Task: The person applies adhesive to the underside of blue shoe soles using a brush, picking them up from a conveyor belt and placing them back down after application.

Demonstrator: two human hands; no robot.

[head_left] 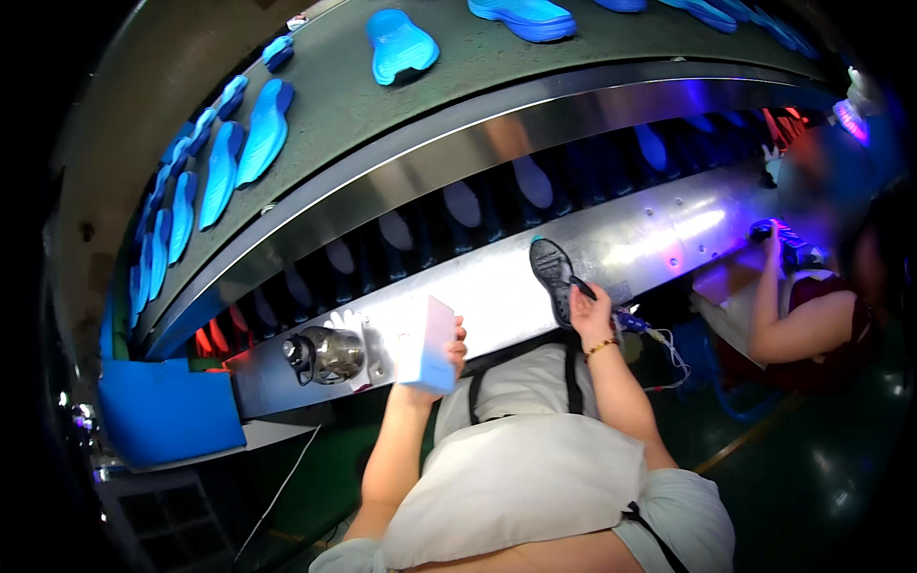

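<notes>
My left hand [457, 351] is closed around a flat rectangular block [427, 346], white above and pale blue below, held up over the near edge of the metal bench. My right hand [590, 312] grips the near part of a black shoe [551, 269] with a pitted, patterned surface, which lies tilted on the bench top [487, 286]. A short dark strip [581, 286] shows at my right fingers; I cannot make out whether it belongs to the shoe.
A dark-lidded bottle [328, 354] stands on the bench at left, near a blue panel [172, 411]. Blue soles [401, 46] lie on the green conveyor belt [330, 115] above. Dark shoes with pale insides [462, 203] line a lower shelf. A co-worker [812, 320] sits at right under purple light.
</notes>
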